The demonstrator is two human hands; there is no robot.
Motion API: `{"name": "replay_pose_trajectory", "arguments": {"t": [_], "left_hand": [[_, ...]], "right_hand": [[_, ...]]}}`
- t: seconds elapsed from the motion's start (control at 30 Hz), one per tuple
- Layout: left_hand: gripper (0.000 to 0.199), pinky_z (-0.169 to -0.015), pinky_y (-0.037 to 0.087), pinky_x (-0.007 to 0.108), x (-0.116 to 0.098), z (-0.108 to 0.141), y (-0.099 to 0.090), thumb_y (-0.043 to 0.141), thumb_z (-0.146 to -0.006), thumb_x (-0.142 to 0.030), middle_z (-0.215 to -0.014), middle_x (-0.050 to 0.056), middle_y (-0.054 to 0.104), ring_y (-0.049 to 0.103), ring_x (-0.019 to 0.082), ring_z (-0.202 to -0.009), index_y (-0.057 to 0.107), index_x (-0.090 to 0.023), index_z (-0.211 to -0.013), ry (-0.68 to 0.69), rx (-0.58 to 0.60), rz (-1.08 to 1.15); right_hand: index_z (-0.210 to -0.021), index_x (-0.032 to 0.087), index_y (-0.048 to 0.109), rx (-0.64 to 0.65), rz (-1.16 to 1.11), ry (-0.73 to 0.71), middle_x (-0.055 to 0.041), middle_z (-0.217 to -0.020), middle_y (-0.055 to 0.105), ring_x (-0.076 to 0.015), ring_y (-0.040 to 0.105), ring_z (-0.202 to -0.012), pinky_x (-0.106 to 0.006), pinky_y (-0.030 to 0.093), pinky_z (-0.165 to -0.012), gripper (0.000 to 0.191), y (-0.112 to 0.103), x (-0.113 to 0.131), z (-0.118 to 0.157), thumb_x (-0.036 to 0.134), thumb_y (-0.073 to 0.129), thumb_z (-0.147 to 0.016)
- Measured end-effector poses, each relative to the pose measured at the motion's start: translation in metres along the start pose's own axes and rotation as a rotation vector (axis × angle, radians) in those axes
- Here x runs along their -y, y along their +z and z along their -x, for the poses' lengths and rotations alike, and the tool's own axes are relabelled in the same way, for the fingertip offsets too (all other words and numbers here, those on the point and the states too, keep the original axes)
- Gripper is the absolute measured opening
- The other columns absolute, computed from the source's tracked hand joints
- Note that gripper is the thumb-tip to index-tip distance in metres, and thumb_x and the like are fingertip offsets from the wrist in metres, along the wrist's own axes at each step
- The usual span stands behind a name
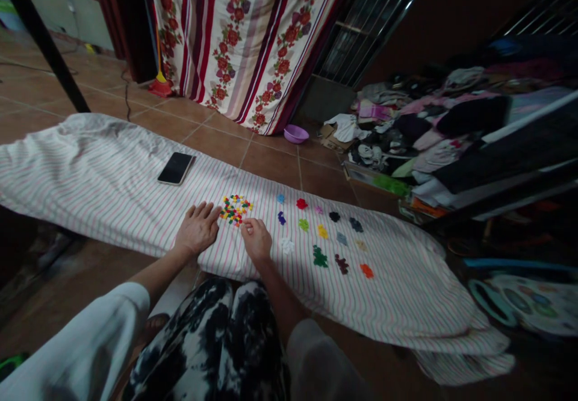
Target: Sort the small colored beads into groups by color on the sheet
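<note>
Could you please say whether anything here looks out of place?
The clothes at right lie jumbled in a loose, untidy heap. On the striped cloth, nothing seems spilled: the colourful pieces beside the left hand lie grouped.

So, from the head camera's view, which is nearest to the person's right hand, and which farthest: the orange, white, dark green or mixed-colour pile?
From the right hand:
1. Mixed-colour pile: right by its fingertips, on the left.
2. White pile: close on its right.
3. Dark green pile: farther right.
4. Orange pile: farthest right.
</note>
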State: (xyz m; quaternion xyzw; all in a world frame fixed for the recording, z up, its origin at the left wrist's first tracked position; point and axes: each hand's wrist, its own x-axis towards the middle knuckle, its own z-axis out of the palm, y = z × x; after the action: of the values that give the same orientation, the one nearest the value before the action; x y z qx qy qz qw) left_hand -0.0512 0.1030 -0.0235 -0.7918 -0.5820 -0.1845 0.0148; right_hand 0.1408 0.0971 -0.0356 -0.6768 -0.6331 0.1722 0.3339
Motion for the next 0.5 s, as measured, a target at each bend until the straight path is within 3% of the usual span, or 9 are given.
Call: {"name": "replay_pose_trajectory", "arguments": {"t": [0.13, 0.5], "left_hand": [[0.04, -0.112, 0.037, 0.042, 0.0013, 0.001, 0.0004, 0.038, -0.089, -0.019, -0.13, 0.018, 0.063, 0.053, 0.027, -0.127, 0.063, -0.007, -0.119, -0.056, -0.059, 0.037], [0.036, -0.109, 0.041, 0.041, 0.0011, 0.0013, -0.002, 0.04, -0.086, -0.016, -0.125, 0.018, 0.066, 0.057, 0.028, -0.122, 0.063, -0.008, -0.113, -0.057, -0.09, 0.028]], "right_hand": [[-0.093, 0.028, 0.068, -0.024, -0.005, -0.005, 0.0013, -0.095, 0.065, -0.0136, 0.06, -0.075, -0.026, 0.047, -0.073, 0.013, 0.0008, 0.0008, 0.0038, 0.025, 0.057, -0.087], [-0.097, 0.024, 0.063, -0.075, -0.067, 0.028, -0.0017, -0.095, 0.068, -0.0169, 0.063, -0.079, -0.03, 0.049, -0.08, 0.016, -0.0007, 0.0039, 0.0075, 0.025, 0.053, -0.085]]}}
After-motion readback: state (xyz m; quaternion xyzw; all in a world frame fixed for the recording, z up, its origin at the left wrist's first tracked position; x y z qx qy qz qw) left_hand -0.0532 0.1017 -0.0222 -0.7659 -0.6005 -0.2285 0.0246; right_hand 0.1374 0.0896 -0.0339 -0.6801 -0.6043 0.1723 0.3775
